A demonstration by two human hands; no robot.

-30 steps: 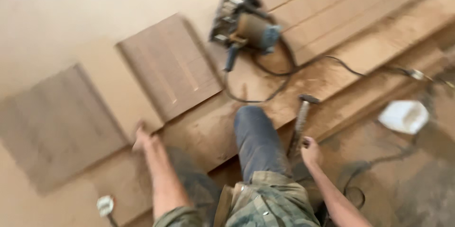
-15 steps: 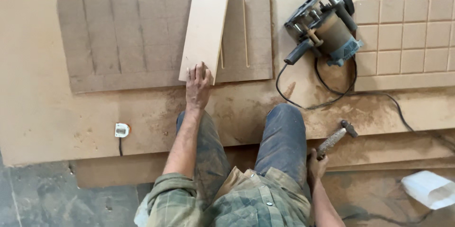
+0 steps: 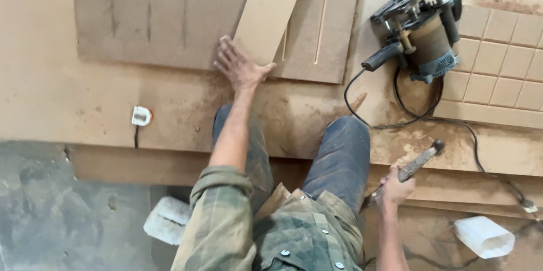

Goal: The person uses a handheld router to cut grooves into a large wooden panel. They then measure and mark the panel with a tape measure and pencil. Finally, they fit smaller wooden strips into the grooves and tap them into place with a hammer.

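With left hand (image 3: 240, 67) fingers spread flat on the plain board strip (image 3: 271, 8), positioning it over the grooved panel (image 3: 169, 16), the right hand (image 3: 394, 187) stayed clear, fingers clamped on a hammer (image 3: 419, 160); aligning the strip seemed next.

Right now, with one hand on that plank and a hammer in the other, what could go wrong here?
The left hand only presses the end of the plain plank, which lies loose and tilted across the grooved board; it could slide. The router lies on its side close to the knee, its cord looping over the dusty boards, easy to snag. The hammer in the right hand hangs near that cord too.
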